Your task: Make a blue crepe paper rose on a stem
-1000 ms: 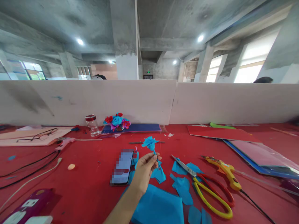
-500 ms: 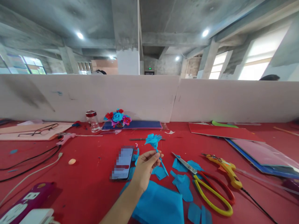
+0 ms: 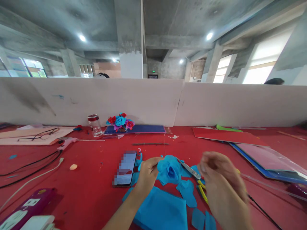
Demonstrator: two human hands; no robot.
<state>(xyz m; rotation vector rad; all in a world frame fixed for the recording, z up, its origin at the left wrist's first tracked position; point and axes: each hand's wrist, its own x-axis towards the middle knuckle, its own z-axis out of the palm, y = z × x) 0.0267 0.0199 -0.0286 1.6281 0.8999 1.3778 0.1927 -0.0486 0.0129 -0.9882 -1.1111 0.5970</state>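
Note:
A blue paper flower faces me with its ruffled petals spread around a rolled centre. My left hand is closed on it from the left; its stem is hidden behind the petals. To the right, my right hand is raised over the scissors, apart from the flower. Its fingers are curled but smeared by motion, so what they hold, if anything, does not show. The scissors lie with their yellow and red handles mostly covered by that hand. Cut blue petals and a folded blue sheet lie below the flower.
A phone lies left of my left hand. Further back are a thin stick, a small bouquet and a glass jar. Coloured sheets lie at right, a purple power strip at left. A white partition closes the back.
My left hand has tipped the flower from upright to facing me, lower down. My right hand has come in from the right, now covering the glue gun and part of the scissors.

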